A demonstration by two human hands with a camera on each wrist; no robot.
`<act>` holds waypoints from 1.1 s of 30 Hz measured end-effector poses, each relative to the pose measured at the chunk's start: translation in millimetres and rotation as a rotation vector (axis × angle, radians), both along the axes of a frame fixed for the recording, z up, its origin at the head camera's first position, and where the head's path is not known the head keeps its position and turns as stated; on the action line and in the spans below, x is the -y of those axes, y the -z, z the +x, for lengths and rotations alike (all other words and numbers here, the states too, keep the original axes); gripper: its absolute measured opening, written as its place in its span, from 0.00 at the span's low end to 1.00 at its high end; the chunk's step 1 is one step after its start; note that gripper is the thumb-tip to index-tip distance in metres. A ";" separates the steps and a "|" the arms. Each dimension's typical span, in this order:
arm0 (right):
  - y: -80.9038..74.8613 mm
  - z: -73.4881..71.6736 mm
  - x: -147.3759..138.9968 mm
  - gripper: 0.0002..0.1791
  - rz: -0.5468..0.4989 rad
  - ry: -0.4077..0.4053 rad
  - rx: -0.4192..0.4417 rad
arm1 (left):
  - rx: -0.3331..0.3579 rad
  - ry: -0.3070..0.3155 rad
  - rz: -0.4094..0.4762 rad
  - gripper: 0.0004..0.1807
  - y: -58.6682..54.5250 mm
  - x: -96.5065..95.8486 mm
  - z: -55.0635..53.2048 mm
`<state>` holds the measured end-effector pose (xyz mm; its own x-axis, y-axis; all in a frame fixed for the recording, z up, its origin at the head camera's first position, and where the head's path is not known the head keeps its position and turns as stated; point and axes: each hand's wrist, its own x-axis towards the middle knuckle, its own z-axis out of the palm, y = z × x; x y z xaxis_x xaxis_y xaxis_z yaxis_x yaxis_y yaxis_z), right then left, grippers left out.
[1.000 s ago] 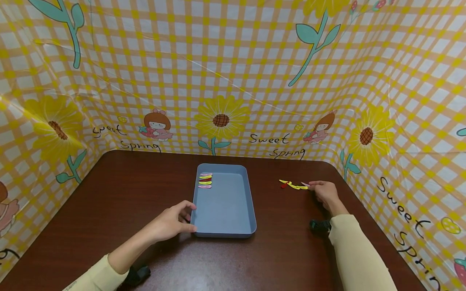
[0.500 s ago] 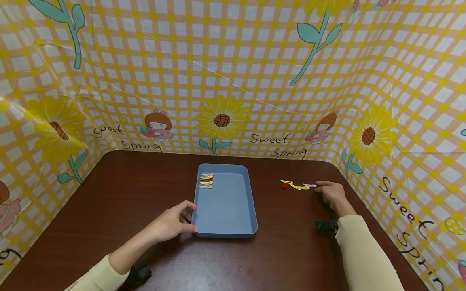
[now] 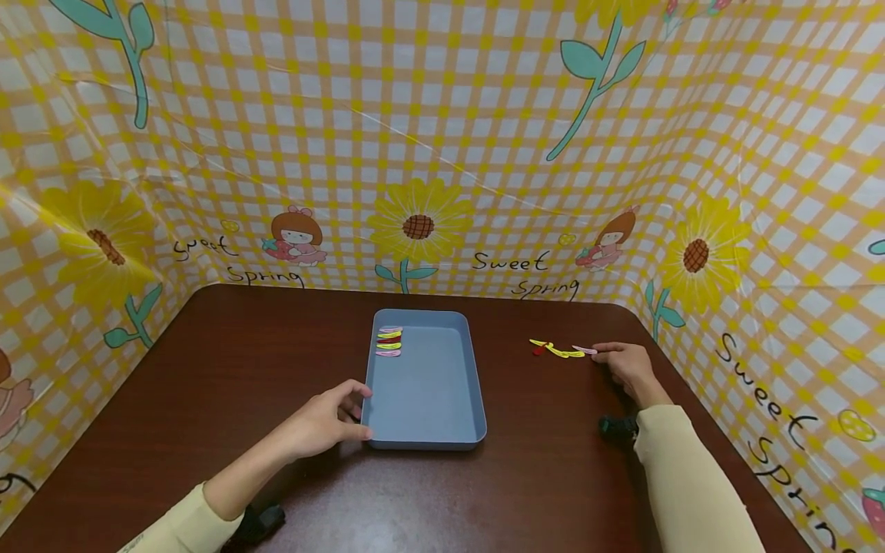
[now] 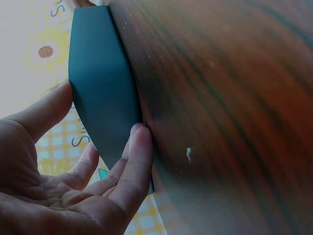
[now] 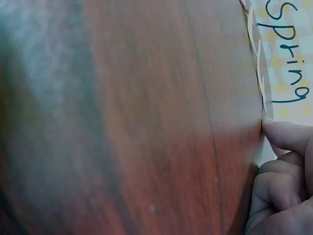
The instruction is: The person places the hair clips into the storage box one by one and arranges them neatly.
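My left hand (image 3: 319,424) touches the outer left wall of a blue-grey tray (image 3: 425,399), its thumb and fingertips spread along it. In the left wrist view, the fingers (image 4: 141,147) rest against the tray's wall (image 4: 100,63). Inside the tray, pink, yellow and red hair clips (image 3: 389,345) lie stacked in a column at the upper left. To the right, my right hand (image 3: 625,366) pinches the end of a pink hair clip (image 3: 585,350) at the tabletop. Yellow hair clips (image 3: 565,353) and a red hair clip (image 3: 538,351) lie just left of it.
The dark wooden table (image 3: 525,476) ends at a yellow checked cloth (image 3: 442,138) hung behind and at both sides. A dark wrist device (image 3: 618,427) sits under the right sleeve, another (image 3: 263,524) under the left.
My right hand has shifted slightly right since a second ago, and the pink clip now lies more free of the yellow ones. The left hand and tray stay in place.
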<state>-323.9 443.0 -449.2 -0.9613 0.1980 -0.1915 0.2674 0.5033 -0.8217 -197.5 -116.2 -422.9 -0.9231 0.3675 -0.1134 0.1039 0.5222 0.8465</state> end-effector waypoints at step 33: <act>0.9 2.1 6.1 0.23 0.068 0.020 -0.041 | -0.006 -0.005 0.005 0.29 1.5 0.1 -0.8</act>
<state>-321.9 436.9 -450.1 -0.9637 0.2290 -0.1370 0.2447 0.5534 -0.7961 -198.3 -116.3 -424.4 -0.9255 0.3634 -0.1065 0.1060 0.5187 0.8483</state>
